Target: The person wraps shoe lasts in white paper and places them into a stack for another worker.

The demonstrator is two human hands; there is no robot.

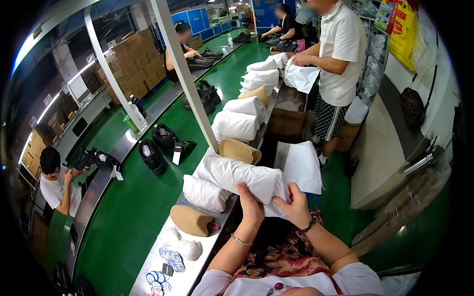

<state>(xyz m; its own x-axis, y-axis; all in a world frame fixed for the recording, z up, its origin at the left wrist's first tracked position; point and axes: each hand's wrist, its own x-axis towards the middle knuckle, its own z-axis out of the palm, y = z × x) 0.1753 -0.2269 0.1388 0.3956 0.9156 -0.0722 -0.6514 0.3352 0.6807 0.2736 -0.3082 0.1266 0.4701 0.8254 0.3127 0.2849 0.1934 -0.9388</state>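
Note:
A long bundle wrapped in white paper (237, 170) lies slantwise in front of me, over the edge of the metal ledge (158, 264). My left hand (251, 204) is closed on its near side, thumb on top. My right hand (296, 206) grips the loose paper at the bundle's right end. What the paper wraps is hidden. Just left of it rests another white wrapped bundle (205, 193). Nearer on the ledge are a tan cardboard insert (190, 220), a crumpled white wad (190, 250) and several round blue-and-white stickers (158, 281).
Beyond are stacked tan inserts (239, 150) and more wrapped bundles (237, 126). White paper sheets (298, 165) lie to my right. Black shoes (153, 157) stand on the green conveyor (128, 207). A co-worker (340, 54) holds white paper ahead; other people sit along the line.

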